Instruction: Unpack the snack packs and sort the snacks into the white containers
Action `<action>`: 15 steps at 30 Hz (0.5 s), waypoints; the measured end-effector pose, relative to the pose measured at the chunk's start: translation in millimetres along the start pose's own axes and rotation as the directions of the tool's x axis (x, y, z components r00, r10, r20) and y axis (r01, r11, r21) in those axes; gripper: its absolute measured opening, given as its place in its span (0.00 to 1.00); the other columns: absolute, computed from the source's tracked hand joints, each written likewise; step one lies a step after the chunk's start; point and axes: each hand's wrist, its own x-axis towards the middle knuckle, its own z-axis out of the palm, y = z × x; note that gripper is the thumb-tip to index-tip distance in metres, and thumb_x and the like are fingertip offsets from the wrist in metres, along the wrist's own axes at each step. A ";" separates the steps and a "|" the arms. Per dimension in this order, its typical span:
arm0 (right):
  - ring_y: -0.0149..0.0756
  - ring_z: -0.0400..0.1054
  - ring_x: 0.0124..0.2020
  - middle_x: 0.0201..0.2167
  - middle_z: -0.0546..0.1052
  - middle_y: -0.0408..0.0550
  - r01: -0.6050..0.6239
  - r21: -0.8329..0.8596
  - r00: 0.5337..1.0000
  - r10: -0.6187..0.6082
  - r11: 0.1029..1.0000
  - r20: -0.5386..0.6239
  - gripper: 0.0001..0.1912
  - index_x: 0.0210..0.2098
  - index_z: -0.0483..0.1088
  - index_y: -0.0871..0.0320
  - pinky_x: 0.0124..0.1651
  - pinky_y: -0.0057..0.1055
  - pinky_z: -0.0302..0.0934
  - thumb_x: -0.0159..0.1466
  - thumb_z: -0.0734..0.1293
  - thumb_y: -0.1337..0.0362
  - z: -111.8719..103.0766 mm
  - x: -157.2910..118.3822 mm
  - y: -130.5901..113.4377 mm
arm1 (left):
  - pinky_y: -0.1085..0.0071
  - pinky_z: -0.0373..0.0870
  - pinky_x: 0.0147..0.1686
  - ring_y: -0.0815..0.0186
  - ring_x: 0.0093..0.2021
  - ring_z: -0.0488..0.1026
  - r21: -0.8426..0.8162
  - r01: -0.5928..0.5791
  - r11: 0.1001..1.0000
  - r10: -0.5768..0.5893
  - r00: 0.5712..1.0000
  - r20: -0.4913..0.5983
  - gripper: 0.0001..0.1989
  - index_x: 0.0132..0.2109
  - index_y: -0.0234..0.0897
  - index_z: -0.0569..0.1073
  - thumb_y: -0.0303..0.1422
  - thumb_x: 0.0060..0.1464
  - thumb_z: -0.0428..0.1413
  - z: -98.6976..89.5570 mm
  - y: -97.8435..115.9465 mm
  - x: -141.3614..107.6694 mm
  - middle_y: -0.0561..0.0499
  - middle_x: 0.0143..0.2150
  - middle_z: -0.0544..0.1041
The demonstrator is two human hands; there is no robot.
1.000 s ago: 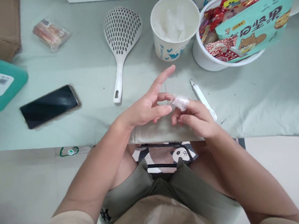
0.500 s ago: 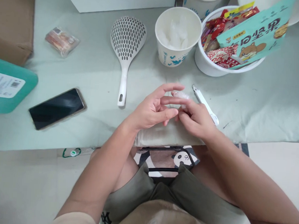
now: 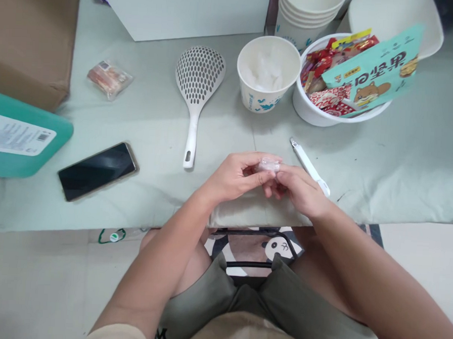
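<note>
Near the table's front edge, my left hand [image 3: 237,176] and my right hand [image 3: 297,187] meet over a small crumpled piece of clear plastic wrap [image 3: 268,164]. The fingers of both hands are closed on it, and some fingertips are hidden behind it. Just beyond my right hand lies a white utility knife [image 3: 309,166], its metal tip pointing away. Farther back stands a paper cup [image 3: 266,98] with blue leaf prints, holding crumpled, clear-whitish plastic. A white slotted skimmer [image 3: 199,79] rests flat to the left of the cup.
A white bowl [image 3: 316,113] of wrapped snacks and a teal snack pouch [image 3: 371,78] stand at the back right, by stacked paper cups [image 3: 308,27]. Leftward are a phone [image 3: 98,172], a wrapped snack [image 3: 109,79], a green jug [image 3: 61,128], a cardboard box [image 3: 31,43] and a white box [image 3: 189,10].
My left hand's extended fingers have closed in, and both hands now hold the plastic wrap between them. The whole view has shifted slightly, with the table objects appearing lower.
</note>
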 end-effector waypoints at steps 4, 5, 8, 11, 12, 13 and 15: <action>0.28 0.60 0.20 0.20 0.72 0.41 0.052 -0.127 0.987 -0.070 0.991 -0.143 0.17 0.28 0.74 0.57 0.26 0.28 0.57 0.69 0.61 0.58 1.7 0.3 -0.5 | 0.66 0.80 0.43 0.62 0.39 0.83 0.121 0.040 0.992 -0.019 0.985 -0.170 0.24 0.48 0.35 0.81 0.51 0.55 0.67 -3.0 2.5 2.2 0.49 0.36 0.84; 0.28 0.60 0.19 0.20 0.71 0.40 0.066 -0.153 0.969 -0.099 0.986 -0.226 0.14 0.33 0.76 0.57 0.25 0.28 0.57 0.69 0.62 0.59 1.5 0.3 0.7 | 0.66 0.80 0.44 0.62 0.40 0.83 0.143 0.057 0.988 -0.023 0.974 -0.225 0.26 0.48 0.36 0.81 0.52 0.52 0.68 -4.4 3.3 2.5 0.48 0.39 0.85; 0.30 0.65 0.24 0.28 0.76 0.42 0.142 -0.302 0.861 -0.268 0.943 -0.432 0.11 0.48 0.77 0.54 0.29 0.30 0.63 0.67 0.67 0.62 0.7 0.9 6.0 | 0.65 0.80 0.45 0.62 0.41 0.82 0.106 0.104 0.989 -0.066 0.947 -0.315 0.28 0.49 0.37 0.80 0.51 0.48 0.71 -8.4 4.2 3.4 0.46 0.44 0.85; 0.36 0.74 0.38 0.45 0.80 0.50 0.294 -0.509 0.798 -0.501 0.809 -0.335 0.17 0.53 0.77 0.50 0.39 0.34 0.70 0.65 0.70 0.63 1.4 3.2 9.0 | 0.68 0.79 0.43 0.63 0.41 0.83 0.035 0.151 0.988 -0.133 0.943 -0.305 0.29 0.51 0.38 0.78 0.45 0.45 0.74 -10.2 3.8 4.5 0.46 0.42 0.85; 0.38 0.75 0.43 0.49 0.80 0.51 0.341 -0.551 0.787 -0.552 0.762 -0.275 0.16 0.52 0.78 0.50 0.42 0.36 0.70 0.65 0.70 0.63 2.3 4.4 9.0 | 0.70 0.78 0.41 0.64 0.39 0.82 0.034 0.171 0.985 -0.154 0.944 -0.293 0.29 0.51 0.37 0.77 0.43 0.45 0.74 -10.0 3.9 4.8 0.47 0.39 0.85; 0.40 0.75 0.46 0.49 0.80 0.52 0.372 -0.572 0.782 -0.579 0.731 -0.232 0.14 0.50 0.79 0.50 0.46 0.37 0.71 0.65 0.70 0.64 3.4 5.7 8.5 | 0.72 0.76 0.37 0.66 0.36 0.80 0.050 0.193 0.980 -0.172 0.944 -0.280 0.29 0.52 0.37 0.77 0.42 0.45 0.74 -9.3 4.2 4.8 0.49 0.36 0.84; 0.39 0.76 0.44 0.43 0.81 0.50 0.361 -0.548 0.801 -0.552 0.755 -0.231 0.07 0.42 0.80 0.52 0.47 0.37 0.70 0.67 0.69 0.63 5.8 8.5 6.5 | 0.75 0.70 0.30 0.70 0.29 0.75 0.119 0.231 0.966 -0.194 0.946 -0.258 0.31 0.56 0.37 0.74 0.38 0.46 0.73 -6.8 5.2 3.7 0.55 0.29 0.79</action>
